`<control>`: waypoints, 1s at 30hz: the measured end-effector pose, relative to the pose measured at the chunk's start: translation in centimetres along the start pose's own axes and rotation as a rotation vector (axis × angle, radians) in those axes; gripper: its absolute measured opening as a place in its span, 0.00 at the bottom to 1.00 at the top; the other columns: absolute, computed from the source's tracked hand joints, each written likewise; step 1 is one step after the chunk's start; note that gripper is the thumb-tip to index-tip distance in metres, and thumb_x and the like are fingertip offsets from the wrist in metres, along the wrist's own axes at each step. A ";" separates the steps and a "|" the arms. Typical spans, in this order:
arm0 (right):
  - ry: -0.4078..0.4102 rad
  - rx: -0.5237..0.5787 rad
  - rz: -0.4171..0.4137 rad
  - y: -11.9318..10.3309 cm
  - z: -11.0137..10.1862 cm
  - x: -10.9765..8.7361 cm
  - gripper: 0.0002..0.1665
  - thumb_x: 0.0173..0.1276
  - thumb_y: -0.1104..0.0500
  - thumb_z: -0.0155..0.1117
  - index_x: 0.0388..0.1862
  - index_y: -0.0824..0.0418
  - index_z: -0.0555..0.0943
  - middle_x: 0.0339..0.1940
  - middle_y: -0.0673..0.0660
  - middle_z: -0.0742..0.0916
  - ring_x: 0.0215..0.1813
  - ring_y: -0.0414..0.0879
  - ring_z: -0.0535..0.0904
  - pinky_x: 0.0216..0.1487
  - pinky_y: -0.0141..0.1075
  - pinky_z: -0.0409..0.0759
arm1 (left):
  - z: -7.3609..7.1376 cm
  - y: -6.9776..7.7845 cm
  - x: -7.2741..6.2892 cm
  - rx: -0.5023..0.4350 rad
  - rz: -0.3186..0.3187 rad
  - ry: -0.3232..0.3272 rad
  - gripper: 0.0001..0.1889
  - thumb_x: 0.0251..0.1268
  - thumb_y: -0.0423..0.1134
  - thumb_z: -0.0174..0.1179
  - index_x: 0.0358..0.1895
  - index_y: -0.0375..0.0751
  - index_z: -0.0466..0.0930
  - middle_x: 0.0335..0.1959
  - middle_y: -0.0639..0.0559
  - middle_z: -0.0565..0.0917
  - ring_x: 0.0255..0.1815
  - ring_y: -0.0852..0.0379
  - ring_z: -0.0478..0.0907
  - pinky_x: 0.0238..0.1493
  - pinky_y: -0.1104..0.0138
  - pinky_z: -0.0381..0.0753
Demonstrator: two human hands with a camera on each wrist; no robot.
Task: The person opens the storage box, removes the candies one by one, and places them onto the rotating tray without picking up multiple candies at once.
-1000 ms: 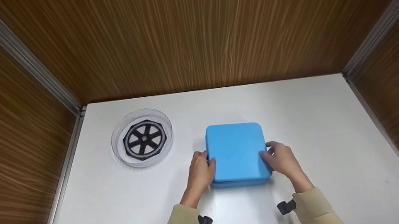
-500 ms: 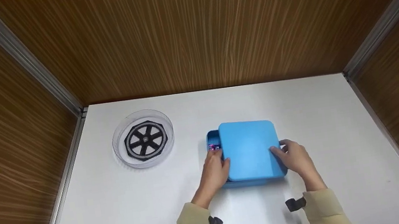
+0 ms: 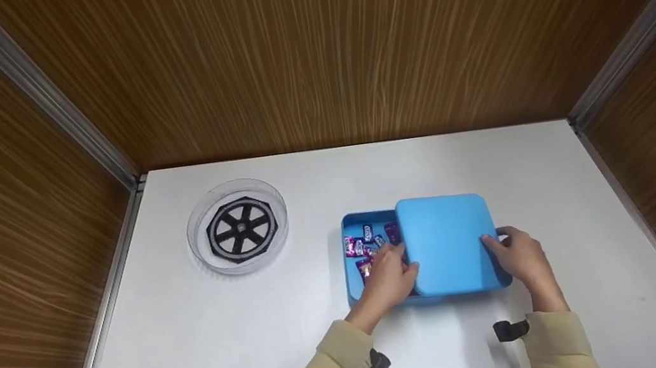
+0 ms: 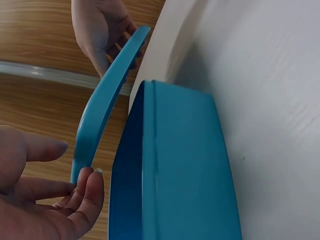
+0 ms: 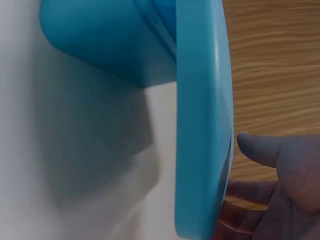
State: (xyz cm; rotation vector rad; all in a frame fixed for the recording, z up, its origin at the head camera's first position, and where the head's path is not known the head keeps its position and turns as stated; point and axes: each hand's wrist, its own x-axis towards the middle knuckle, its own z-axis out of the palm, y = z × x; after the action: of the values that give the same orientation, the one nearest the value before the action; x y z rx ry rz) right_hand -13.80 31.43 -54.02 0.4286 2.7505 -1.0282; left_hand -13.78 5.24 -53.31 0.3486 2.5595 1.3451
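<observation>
A blue lid [image 3: 452, 243] lies raised and shifted right over a blue rectangular box [image 3: 351, 283], leaving the box's left part uncovered. Small wrapped candies [image 3: 365, 268] in purple and pink wrappers show inside; the lid hides the rest. My left hand [image 3: 386, 278] holds the lid's left edge, fingers beneath and thumb above, over the box's inside. On the opposite edge, my right hand [image 3: 521, 253] grips the lid between thumb and fingers. From the left wrist, the lid [image 4: 102, 107] looks tilted and clear of the box's rim.
Farther left on the white table [image 3: 228, 339] stands a clear round dish [image 3: 201, 263] with a black spoked wheel-like piece [image 3: 242, 228] in it. Wood-grain panels [image 3: 309, 52] enclose the table at the back and both sides.
Both hands have moved right with the lid, which covered the box a second ago. The box's left part and the candies have come into sight. The dish has stayed put.
</observation>
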 end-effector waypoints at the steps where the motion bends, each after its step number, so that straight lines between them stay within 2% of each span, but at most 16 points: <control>1: 0.004 0.001 0.009 0.2 -0.2 0.0 0.42 0.76 0.41 0.51 0.67 0.78 0.65 0.52 0.78 0.78 0.50 0.69 0.78 0.48 0.58 0.77 | 0.2 0.2 0.1 -0.002 -0.002 -0.012 0.29 0.69 0.38 0.59 0.68 0.27 0.66 0.45 0.48 0.74 0.35 0.62 0.71 0.34 0.72 0.75; 6: 0.005 0.006 0.050 1.2 -1.2 0.1 0.44 0.76 0.39 0.48 0.68 0.79 0.63 0.54 0.80 0.76 0.52 0.72 0.76 0.48 0.60 0.77 | 1.4 0.9 0.9 -0.027 -0.011 -0.053 0.33 0.63 0.39 0.65 0.70 0.31 0.67 0.47 0.48 0.74 0.33 0.64 0.71 0.30 0.73 0.75; 12: -0.004 -0.005 0.093 2.4 -2.1 0.3 0.45 0.76 0.38 0.45 0.69 0.79 0.61 0.58 0.81 0.73 0.56 0.74 0.73 0.49 0.61 0.75 | 2.7 1.9 1.9 -0.078 -0.032 -0.089 0.30 0.59 0.38 0.67 0.65 0.35 0.73 0.46 0.49 0.72 0.33 0.65 0.71 0.31 0.74 0.76; 20: 0.003 -0.020 0.123 3.5 -3.1 0.4 0.46 0.76 0.37 0.43 0.68 0.79 0.62 0.60 0.81 0.72 0.57 0.75 0.72 0.49 0.64 0.74 | 3.9 3.1 2.7 -0.027 -0.038 -0.104 0.23 0.57 0.39 0.68 0.56 0.36 0.78 0.41 0.55 0.71 0.37 0.64 0.67 0.37 0.73 0.72; 23: 0.004 -0.024 0.133 3.8 -3.3 0.5 0.46 0.76 0.38 0.42 0.68 0.79 0.61 0.61 0.81 0.72 0.58 0.76 0.71 0.50 0.65 0.73 | 4.1 3.6 3.1 -0.041 -0.068 -0.115 0.22 0.56 0.40 0.69 0.54 0.36 0.79 0.41 0.55 0.71 0.38 0.63 0.67 0.39 0.71 0.73; 30: -0.014 -0.041 0.159 4.5 -3.3 0.7 0.44 0.77 0.39 0.42 0.67 0.79 0.62 0.61 0.82 0.71 0.59 0.77 0.70 0.51 0.65 0.72 | 4.8 4.4 3.5 -0.029 -0.187 -0.138 0.25 0.53 0.41 0.71 0.55 0.40 0.79 0.48 0.56 0.74 0.44 0.62 0.69 0.52 0.68 0.74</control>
State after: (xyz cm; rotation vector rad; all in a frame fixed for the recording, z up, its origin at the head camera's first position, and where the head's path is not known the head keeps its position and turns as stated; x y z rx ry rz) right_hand -13.22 37.04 -54.48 0.6201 2.6693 -0.9315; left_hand -15.15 12.45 -52.65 0.1848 2.3905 1.2443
